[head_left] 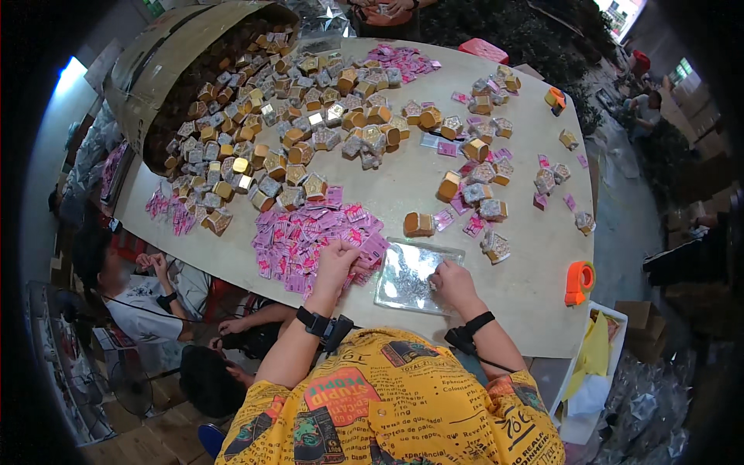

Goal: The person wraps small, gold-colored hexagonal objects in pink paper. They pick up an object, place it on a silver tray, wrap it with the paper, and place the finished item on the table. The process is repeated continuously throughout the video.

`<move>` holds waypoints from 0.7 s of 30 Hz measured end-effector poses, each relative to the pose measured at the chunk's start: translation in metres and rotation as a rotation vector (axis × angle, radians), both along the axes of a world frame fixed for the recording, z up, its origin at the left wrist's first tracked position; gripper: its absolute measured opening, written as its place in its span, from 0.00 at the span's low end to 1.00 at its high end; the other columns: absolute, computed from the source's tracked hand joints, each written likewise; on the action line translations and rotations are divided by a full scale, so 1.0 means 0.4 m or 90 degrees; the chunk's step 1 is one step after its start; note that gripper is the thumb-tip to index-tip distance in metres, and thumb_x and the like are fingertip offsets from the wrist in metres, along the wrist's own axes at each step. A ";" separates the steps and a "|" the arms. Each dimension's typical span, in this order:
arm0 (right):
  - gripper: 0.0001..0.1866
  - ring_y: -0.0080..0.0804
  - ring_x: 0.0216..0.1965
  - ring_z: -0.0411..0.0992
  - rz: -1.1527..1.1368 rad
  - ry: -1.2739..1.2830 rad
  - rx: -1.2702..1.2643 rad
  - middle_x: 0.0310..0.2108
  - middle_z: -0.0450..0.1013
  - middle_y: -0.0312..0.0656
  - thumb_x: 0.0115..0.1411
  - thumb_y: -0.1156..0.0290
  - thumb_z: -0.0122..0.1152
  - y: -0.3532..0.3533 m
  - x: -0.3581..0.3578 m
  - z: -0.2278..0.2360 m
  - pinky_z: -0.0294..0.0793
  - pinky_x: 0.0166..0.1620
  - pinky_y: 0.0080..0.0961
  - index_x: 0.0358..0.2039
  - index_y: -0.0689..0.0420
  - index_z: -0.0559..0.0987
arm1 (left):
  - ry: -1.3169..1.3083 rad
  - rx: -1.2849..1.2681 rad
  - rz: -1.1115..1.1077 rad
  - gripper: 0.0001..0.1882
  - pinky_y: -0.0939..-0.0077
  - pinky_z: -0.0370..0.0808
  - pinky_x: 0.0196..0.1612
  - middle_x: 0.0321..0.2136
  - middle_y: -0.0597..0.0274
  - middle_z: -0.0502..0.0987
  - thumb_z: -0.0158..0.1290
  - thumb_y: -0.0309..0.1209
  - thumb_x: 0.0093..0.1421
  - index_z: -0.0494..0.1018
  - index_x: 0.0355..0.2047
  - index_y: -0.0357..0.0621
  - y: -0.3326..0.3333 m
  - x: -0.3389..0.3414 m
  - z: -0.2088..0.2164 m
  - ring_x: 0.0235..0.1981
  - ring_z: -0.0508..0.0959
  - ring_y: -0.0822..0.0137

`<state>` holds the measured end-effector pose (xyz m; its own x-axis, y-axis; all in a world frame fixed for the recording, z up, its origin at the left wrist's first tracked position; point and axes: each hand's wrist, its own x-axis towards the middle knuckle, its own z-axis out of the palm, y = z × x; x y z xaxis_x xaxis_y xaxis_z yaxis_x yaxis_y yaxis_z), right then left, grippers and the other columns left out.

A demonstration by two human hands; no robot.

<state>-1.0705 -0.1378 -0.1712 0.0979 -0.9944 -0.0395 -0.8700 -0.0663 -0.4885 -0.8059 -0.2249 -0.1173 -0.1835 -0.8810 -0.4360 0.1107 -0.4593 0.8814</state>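
Observation:
My left hand (335,267) is over the right side of a loose heap of small pink printed tags (291,240). Its fingers are pinched at the edge of a pink tag (375,246). Beside the heap lies a shallow clear tray (385,288) with many tiny dark metallic pieces scattered in it. My right hand (456,285) rests at the tray's right side, thumb and fingers pressed together; whatever they pinch is too small to make out. Just beyond the tray sits a small gold house-shaped box (419,225).
A big tipped carton (143,85) spills many gold house-shaped pieces (310,139) across the table (535,310). Groups of them with pink tags lie to the right. An orange tape dispenser (580,282) stands near the right edge, above a white bin (585,422). People sit close on the left.

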 end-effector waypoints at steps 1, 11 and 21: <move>0.06 0.46 0.30 0.71 -0.012 -0.035 -0.024 0.27 0.69 0.47 0.50 0.72 0.57 0.002 -0.002 0.003 0.72 0.33 0.38 0.26 0.61 0.73 | 0.004 -0.005 -0.005 0.05 0.79 0.76 0.23 0.23 0.54 0.75 0.49 0.23 0.56 0.67 0.31 0.34 0.001 -0.003 0.002 0.22 0.78 0.65; 0.12 0.19 0.22 0.69 -0.294 -0.881 0.177 0.26 0.71 0.37 0.57 0.77 0.53 -0.038 0.018 0.047 0.68 0.24 0.14 0.42 0.65 0.71 | 0.042 0.125 -0.140 0.04 0.80 0.74 0.20 0.20 0.51 0.76 0.48 0.25 0.58 0.68 0.28 0.36 0.005 -0.031 0.041 0.17 0.76 0.68; 0.05 0.27 0.33 0.73 -0.277 -1.083 0.199 0.29 0.72 0.39 0.58 0.76 0.53 -0.106 0.103 0.080 0.72 0.34 0.17 0.36 0.60 0.71 | 0.159 0.189 -0.152 0.05 0.87 0.70 0.15 0.23 0.54 0.77 0.47 0.26 0.59 0.67 0.31 0.37 -0.008 -0.016 0.016 0.20 0.79 0.69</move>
<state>-1.0293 -0.1801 -0.1393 -0.0142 -0.9334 -0.3585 0.6302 0.2699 -0.7280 -0.8122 -0.2280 -0.1108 -0.4984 -0.6443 -0.5800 0.1631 -0.7268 0.6672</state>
